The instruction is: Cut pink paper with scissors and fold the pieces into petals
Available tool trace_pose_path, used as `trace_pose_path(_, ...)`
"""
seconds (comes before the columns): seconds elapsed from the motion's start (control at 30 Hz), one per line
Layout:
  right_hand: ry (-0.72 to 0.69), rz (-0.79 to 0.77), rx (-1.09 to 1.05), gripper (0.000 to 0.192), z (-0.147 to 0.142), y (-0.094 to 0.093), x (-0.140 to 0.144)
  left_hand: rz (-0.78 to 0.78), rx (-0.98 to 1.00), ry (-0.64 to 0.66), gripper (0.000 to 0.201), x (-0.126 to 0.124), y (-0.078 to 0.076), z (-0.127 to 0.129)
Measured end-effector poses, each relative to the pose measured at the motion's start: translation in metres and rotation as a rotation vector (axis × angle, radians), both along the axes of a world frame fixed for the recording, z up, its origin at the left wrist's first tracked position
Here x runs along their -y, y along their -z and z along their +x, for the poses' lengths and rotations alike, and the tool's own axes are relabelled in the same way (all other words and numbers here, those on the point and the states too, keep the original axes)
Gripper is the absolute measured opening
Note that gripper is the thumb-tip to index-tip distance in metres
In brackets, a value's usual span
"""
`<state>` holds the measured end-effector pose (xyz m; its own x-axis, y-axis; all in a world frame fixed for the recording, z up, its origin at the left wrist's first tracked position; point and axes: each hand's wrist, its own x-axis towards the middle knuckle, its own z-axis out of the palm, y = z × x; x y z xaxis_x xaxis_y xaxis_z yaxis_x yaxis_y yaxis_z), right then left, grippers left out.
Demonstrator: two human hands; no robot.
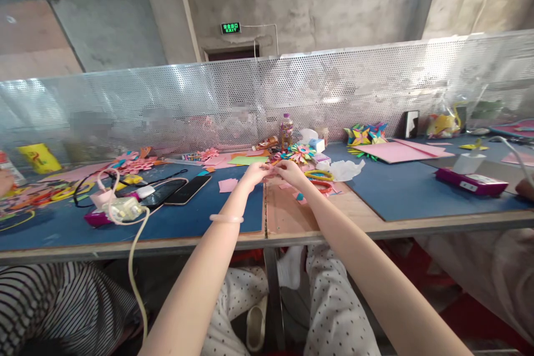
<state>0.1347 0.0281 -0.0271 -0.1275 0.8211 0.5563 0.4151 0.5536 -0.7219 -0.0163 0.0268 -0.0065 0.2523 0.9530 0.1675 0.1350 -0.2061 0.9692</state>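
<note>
Above the table's middle, my left hand (257, 173) and my right hand (289, 172) meet fingertip to fingertip. Both are closed in a pinch. What lies between the fingers is too small and hidden to make out. Pink paper squares (227, 185) rest on the blue mat just left of my left hand. Behind my hands lie a light green paper sheet (248, 161) and a multicoloured paper flower (301, 153). Beside my right hand are scissors with yellow handles (319, 174) and an orange-handled pair (322, 184), among pink paper scraps.
A black phone (188, 189), a power strip (119, 208) and cables lie to the left. A drink bottle (286, 130) stands at the back before a perforated metal screen (167, 105). Large pink sheets (396, 151) and a purple box (471, 181) are on the right. People sit on both sides.
</note>
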Motion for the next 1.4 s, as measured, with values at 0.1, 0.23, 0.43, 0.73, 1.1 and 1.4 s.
trace_pose_path(0.1,-0.016,0.000,0.001,0.019,0.0005,0.0000,0.0000,0.009,-0.016,-0.004,0.023,0.0000,0.0001,-0.0001)
trace_pose_path(0.23,-0.075,-0.099,-0.090,0.021,0.0009,0.0005,-0.0014,-0.002,-0.006,0.001,0.024,0.0003,-0.0008,0.0001)
trace_pose_path(0.43,-0.109,-0.193,-0.302,0.029,0.0049,-0.0004,-0.0034,-0.048,0.089,0.021,0.027,0.0039,-0.0049,0.0001)
trace_pose_path(0.73,-0.172,-0.199,-0.369,0.032,0.0091,0.0004,-0.0040,-0.102,0.164,0.116,0.030,0.0070,-0.0082,-0.0030)
trace_pose_path(1.1,-0.169,-0.198,-0.362,0.033,0.0091,0.0022,-0.0065,-0.117,0.157,0.110,0.031,0.0052,-0.0077,-0.0033)
trace_pose_path(1.4,-0.170,-0.212,-0.389,0.029,0.0082,0.0013,-0.0066,-0.111,0.149,0.109,0.029,0.0070,-0.0093,-0.0029)
